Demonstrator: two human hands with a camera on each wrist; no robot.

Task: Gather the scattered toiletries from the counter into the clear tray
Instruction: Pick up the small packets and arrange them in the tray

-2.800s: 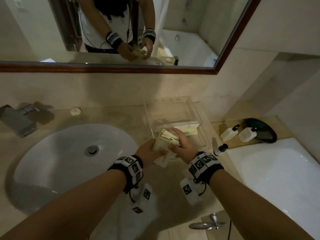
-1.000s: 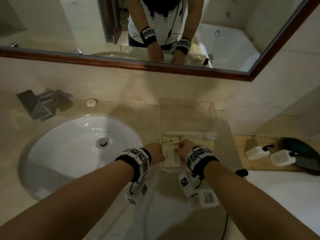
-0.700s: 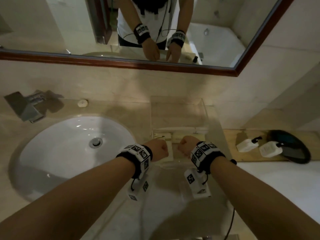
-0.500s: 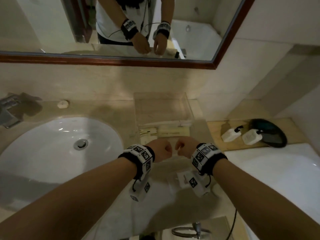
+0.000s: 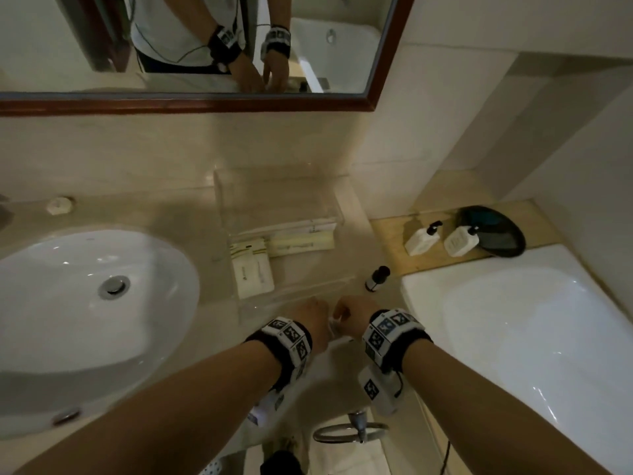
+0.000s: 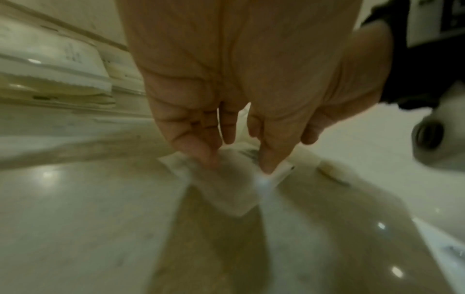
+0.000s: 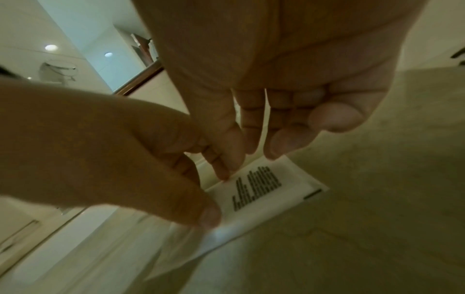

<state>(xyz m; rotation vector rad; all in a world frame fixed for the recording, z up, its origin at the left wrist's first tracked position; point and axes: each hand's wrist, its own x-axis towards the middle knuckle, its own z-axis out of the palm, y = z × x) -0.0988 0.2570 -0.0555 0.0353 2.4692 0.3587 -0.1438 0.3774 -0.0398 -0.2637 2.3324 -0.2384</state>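
Note:
The clear tray (image 5: 281,200) stands against the wall, right of the sink. Inside it lie white sachets (image 5: 253,272) and a long cream box (image 5: 301,243). On the counter in front of the tray lies a flat white packet (image 7: 264,189) with black print, also seen as the white packet (image 6: 226,179). My left hand (image 6: 234,159) pinches its near edge between thumb and fingers. My right hand (image 7: 251,151) hangs over the packet's far edge with loosely curled fingers, gripping nothing that I can see. In the head view the left hand (image 5: 317,323) and right hand (image 5: 352,311) sit knuckle to knuckle.
A small dark-capped bottle (image 5: 376,278) stands on the counter right of the tray. The white sink (image 5: 85,296) is to the left, the bathtub (image 5: 513,320) to the right. Two white pump bottles (image 5: 423,240) and a dark dish (image 5: 493,231) sit on a wooden ledge.
Both hands left the sachets in the tray and drew back toward me. They now sit over a packet on the counter in front of the tray.

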